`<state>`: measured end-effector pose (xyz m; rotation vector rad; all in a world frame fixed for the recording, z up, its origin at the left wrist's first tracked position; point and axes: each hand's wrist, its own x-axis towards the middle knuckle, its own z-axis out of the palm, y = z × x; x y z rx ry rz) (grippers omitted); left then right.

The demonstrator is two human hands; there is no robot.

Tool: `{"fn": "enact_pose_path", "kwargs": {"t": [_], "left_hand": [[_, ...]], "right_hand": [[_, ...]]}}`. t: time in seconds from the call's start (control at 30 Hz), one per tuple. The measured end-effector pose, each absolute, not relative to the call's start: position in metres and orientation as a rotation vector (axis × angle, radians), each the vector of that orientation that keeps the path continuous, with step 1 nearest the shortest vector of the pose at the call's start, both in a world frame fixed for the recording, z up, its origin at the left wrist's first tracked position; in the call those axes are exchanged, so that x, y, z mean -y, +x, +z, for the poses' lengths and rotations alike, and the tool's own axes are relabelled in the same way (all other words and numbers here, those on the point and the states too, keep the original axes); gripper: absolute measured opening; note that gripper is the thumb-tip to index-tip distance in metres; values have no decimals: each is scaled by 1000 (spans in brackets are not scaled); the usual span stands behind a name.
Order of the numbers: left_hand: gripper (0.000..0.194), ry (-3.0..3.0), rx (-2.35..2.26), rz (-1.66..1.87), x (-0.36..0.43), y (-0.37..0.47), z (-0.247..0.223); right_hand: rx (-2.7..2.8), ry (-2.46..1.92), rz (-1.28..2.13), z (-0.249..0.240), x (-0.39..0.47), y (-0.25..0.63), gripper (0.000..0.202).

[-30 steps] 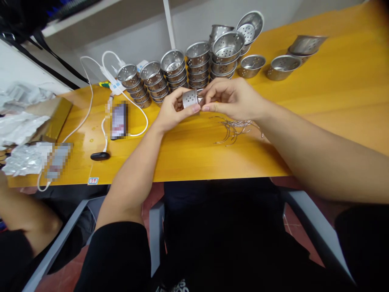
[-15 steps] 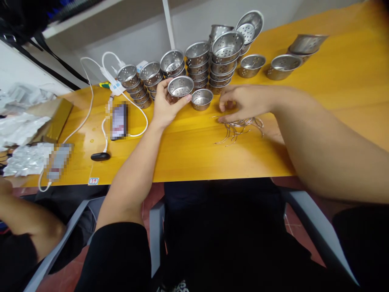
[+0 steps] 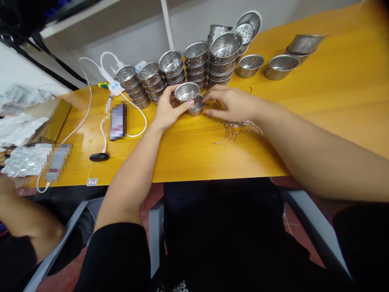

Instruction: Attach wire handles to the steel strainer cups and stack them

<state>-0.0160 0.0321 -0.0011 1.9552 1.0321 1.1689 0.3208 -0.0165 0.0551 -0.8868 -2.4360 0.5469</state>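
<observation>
Two hands at the metal cups, one cup gripped

The left hand point(image 3: 170, 108) grips the upper cup point(image 3: 187, 92) between thumb and fingers, its mouth facing up. Just below it, partly hidden, is the lower cup point(image 3: 196, 107). The right hand point(image 3: 232, 103) is partly open beside the lower cup, fingers bent and thumb apart from them; whether it touches the rim, I cannot tell.

Thin bent wires point(image 3: 233, 132) lie in a loose heap on the yellow table point(image 3: 188, 156), partly under the right hand. Behind the hands stand several stacks of holed cups point(image 3: 196, 56), the leftmost near a white power strip point(image 3: 113, 84). To the right are a single cup point(image 3: 249, 67) and a wider-set cup point(image 3: 282, 68), with a tilted cup point(image 3: 304, 44) behind the latter.

A phone point(image 3: 118, 121) and a small black object point(image 3: 99, 157) lie on the left, and another person's arm point(image 3: 38, 215) shows at the left edge.
</observation>
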Motion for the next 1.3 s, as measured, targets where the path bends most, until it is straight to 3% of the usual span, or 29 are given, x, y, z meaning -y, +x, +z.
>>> {"fn": "enact_pose_path", "kwargs": {"t": [0.3, 0.67, 1.03, 1.17, 1.3], "left_hand": [[115, 1961, -964, 1010, -18, -11, -2], [118, 2035, -909, 911, -12, -9, 3], [119, 2033, -968, 834, -6, -7, 11], [124, 2050, -955, 856, -10, -9, 5], [134, 2075, -965, 872, -19, -12, -3]], "right_hand": [[2249, -929, 590, 58, 29, 311, 78], [2309, -940, 654, 67, 29, 315, 68], [2327, -926, 616, 65, 29, 314, 74], [2194, -1084, 482, 87, 39, 318, 58], [1748, -1264, 36, 96, 22, 345, 38]]}}
